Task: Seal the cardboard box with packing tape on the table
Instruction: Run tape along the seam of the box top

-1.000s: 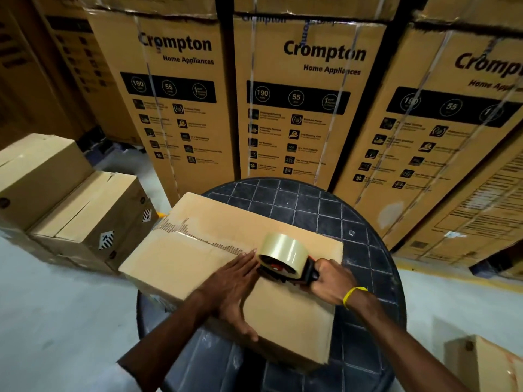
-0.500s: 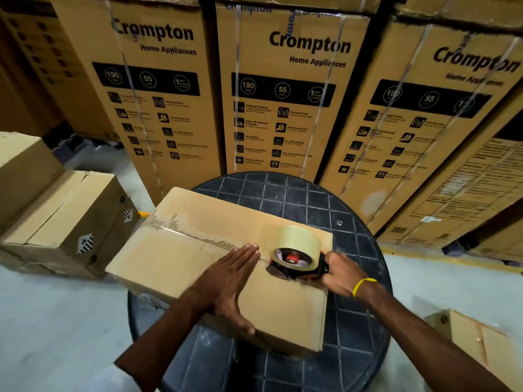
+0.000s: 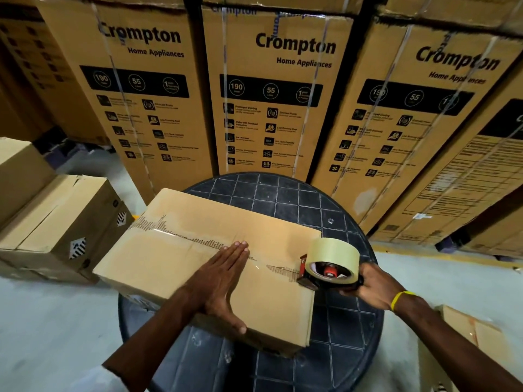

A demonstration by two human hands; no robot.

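A closed cardboard box point(image 3: 181, 250) lies on a round dark table point(image 3: 297, 202). Clear tape runs along its centre seam from the left edge to the right edge. My left hand point(image 3: 223, 281) presses flat on the box top, fingers together on the taped seam, thumb over the near edge. My right hand point(image 3: 373, 287) grips the handle of a tape dispenser point(image 3: 328, 267) carrying a roll of pale tape. The dispenser's red front sits at the box's right edge, partly past it.
Tall printed appliance cartons point(image 3: 268, 94) stand in a wall right behind the table. Two brown boxes point(image 3: 56, 222) sit on the floor at the left. Another carton point(image 3: 475, 340) is at the lower right. Grey floor point(image 3: 42, 321) shows around the table.
My right hand has drawn the dispenser rightward along the seam, from mid-box to the right edge, laying tape. My left hand stayed pressed on the box top.
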